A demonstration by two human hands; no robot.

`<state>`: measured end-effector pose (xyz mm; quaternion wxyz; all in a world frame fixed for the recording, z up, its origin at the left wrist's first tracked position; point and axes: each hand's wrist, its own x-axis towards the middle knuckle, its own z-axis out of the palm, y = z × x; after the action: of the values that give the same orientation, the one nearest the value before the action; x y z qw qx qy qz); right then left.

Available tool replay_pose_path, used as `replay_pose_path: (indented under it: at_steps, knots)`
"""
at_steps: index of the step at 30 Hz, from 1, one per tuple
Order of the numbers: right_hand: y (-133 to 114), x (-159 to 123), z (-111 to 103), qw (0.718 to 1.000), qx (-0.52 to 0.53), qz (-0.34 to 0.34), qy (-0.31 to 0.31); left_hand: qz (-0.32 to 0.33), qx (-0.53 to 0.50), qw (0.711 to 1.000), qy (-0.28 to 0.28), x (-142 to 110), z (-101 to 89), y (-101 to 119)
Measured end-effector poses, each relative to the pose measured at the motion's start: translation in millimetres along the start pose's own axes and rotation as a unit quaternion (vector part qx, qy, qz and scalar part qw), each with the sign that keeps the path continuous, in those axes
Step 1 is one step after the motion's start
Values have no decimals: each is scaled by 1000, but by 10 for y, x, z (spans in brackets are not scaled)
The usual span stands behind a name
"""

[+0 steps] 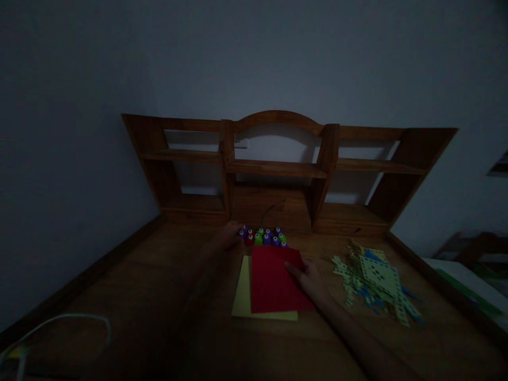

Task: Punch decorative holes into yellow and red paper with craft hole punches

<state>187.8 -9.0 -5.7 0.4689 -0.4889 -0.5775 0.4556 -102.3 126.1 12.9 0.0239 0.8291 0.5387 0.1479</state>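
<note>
My right hand [310, 279] grips a red sheet [275, 280] by its right edge, the thumb lying on top. The red sheet overlaps a pale yellow sheet [241, 296], whose left and lower margins show on the desk. Behind the sheets stands a cluster of small toy figures with eye-like tops, among them a green one [258, 239], a red one [249, 240] and a purple one [267, 239]. At the left end of this cluster is my left hand [230, 234], right beside the purple figures. Its fingers are dim, so whether they hold a figure is unclear.
A wooden shelf unit [278, 169] runs along the back of the desk [159, 286]. On the right lies a loose heap of yellow-green perforated plates [381, 275] with blue pieces [367, 296]. A white cable [75, 316] curves at the lower left. The room is dark.
</note>
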Motion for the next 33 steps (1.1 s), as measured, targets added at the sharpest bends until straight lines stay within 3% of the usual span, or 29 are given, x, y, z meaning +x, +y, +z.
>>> replay_pose_path:
  at_steps: [4, 6, 9, 13, 16, 20, 26, 29, 33]
  knots:
    - [-51, -10, 6, 1000, -13, -7, 9, -30, 22, 998, 44, -102, -216, 68]
    - [-32, 0, 8, 1000, -15, -10, 12, -48, 15, 991, 121, -179, -346, 182]
    - [22, 16, 19, 1000, -16, -4, 14, -34, -115, 963, 242, -306, -474, 459]
    - [79, 22, 45, 1000, -7, 7, 22, -49, -274, 911, 304, -425, -358, 761]
    - [106, 22, 54, 999, -8, 13, 37, -153, -443, 836, 285, -455, -86, 778]
    - [146, 22, 49, 998, 17, 36, 46, -199, -576, 757, 236, -454, 210, 676]
    - [172, 12, 26, 994, 63, 56, 73, -208, -724, 638, 156, -466, 234, 730]
    - [137, 0, 16, 993, 73, 46, 84, -167, -755, 623, 122, -487, 256, 768]
    - [75, -17, 25, 991, 89, 63, 76, -143, -759, 628, 95, -494, 351, 761]
